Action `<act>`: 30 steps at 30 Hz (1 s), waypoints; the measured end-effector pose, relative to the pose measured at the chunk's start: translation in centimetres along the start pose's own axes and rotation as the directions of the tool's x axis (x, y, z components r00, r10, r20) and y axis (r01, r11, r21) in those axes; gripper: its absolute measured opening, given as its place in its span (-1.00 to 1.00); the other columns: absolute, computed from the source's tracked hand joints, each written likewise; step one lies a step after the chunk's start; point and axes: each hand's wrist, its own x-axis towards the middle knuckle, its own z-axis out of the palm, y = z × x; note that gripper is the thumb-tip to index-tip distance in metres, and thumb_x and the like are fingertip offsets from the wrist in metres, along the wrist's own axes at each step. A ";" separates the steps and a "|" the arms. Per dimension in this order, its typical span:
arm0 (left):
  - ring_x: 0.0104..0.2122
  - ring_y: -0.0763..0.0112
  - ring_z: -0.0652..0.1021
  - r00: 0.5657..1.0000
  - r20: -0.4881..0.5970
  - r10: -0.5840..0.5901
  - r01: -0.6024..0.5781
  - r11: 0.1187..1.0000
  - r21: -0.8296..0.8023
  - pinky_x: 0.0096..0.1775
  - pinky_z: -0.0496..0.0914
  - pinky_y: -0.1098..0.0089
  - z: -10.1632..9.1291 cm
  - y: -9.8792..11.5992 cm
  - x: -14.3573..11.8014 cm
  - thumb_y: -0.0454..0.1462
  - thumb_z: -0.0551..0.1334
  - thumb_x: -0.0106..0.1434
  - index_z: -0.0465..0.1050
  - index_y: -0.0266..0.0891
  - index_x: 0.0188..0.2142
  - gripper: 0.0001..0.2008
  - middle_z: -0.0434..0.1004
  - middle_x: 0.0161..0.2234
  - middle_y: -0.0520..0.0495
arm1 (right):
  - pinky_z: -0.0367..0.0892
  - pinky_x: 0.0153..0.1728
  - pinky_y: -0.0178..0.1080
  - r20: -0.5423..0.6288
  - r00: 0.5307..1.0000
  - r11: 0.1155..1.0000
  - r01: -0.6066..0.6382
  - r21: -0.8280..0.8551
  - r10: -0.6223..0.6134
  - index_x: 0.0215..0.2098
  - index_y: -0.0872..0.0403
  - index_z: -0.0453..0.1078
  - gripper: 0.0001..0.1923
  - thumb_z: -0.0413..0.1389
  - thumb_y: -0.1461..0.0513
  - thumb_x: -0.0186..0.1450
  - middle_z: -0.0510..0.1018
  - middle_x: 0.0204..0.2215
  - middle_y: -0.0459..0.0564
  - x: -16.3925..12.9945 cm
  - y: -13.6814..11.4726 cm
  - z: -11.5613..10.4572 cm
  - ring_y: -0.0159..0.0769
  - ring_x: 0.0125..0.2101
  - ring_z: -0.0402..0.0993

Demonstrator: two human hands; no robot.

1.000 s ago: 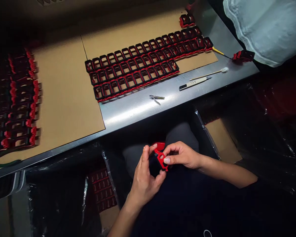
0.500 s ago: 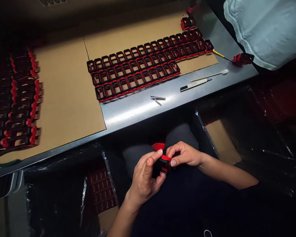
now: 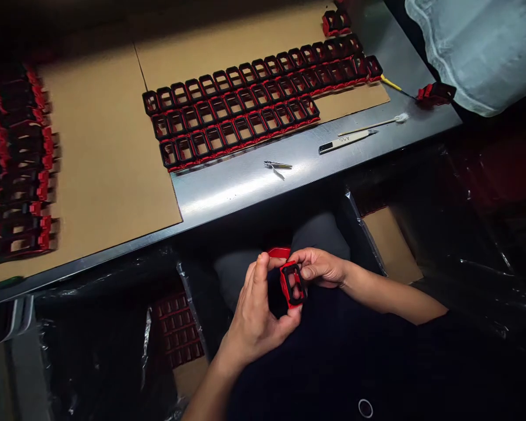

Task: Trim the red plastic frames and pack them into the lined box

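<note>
Above my lap, both hands hold one small red and black plastic frame [image 3: 285, 286], its rectangular opening turned up toward me. My left hand [image 3: 256, 318] supports it from the left, with the thumb at its lower end and the fingers raised near its upper end. From the right, my right hand [image 3: 323, 268] pinches its upper right edge between thumb and fingers. Some fingertips are hidden behind the frame. On the bench ahead, similar frames [image 3: 236, 131] stand in three slanting rows on cardboard [image 3: 100, 175].
Nail clippers [image 3: 278, 166], a craft knife [image 3: 348, 142] and a cotton-tipped stick [image 3: 370, 125] lie on the metal bench edge [image 3: 228, 193]. More red and black parts [image 3: 20, 175] crowd the left. A white bag [image 3: 482, 52] sits far right. Plastic-lined boxes [image 3: 100, 345] flank my legs.
The frame has been turned so its opening faces me more fully. Both hands have shifted slightly, with the left thumb now under its lower end. The bench view has shifted a little.
</note>
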 end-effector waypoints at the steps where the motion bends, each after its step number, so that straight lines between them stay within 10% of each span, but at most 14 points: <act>1: 0.04 0.13 0.48 1.000 0.019 0.004 -0.004 1.000 0.012 0.08 0.42 -0.03 -0.2 0.2 0.1 -0.39 0.31 0.18 -0.38 -0.27 0.43 0.03 0.40 0.04 -0.33 | 0.47 -0.54 -0.41 -0.005 1.000 1.000 -0.010 -0.003 0.009 -0.20 0.15 0.42 -0.55 0.43 0.10 0.09 0.64 -0.37 -0.05 0.0 0.0 -0.1 -0.37 -0.52 0.61; 17: 0.20 0.10 0.40 0.997 0.059 0.059 -0.054 0.995 -0.082 0.13 0.38 -0.10 -0.8 -1.0 0.3 -0.42 0.25 0.24 -0.43 -0.15 0.43 -0.01 0.42 0.16 -0.34 | 0.47 -0.44 -0.37 -0.101 0.986 0.976 0.109 -0.187 -0.129 -0.20 0.13 0.47 -0.55 0.43 0.08 0.07 0.61 -0.38 -0.08 -0.1 -0.8 1.0 -0.39 -0.44 0.58; 24: 0.19 0.14 0.45 0.985 -0.001 0.171 -0.171 0.983 -0.065 0.11 0.44 0.00 -0.1 -2.0 -0.4 -0.46 0.29 0.20 -0.39 -0.16 0.43 0.02 0.46 0.15 -0.35 | 0.41 -0.28 -0.29 -0.027 0.919 0.650 0.257 -0.715 -0.393 -0.39 0.12 0.54 -0.82 0.39 0.21 0.12 0.58 -0.44 -0.07 -1.1 -2.2 3.7 -0.37 -0.38 0.51; 30: 0.02 0.12 0.59 0.956 0.093 -0.279 0.295 0.913 -0.283 -0.05 0.56 0.12 -0.3 -1.5 -1.1 -0.26 0.31 0.26 0.00 -0.12 0.37 -0.23 0.45 0.15 -0.32 | 0.46 -0.26 -0.25 0.021 0.870 0.528 0.318 -0.787 -0.493 -0.38 0.10 0.57 -0.83 0.38 0.17 0.16 0.61 -0.39 -0.01 -1.1 -1.7 3.8 -0.31 -0.36 0.55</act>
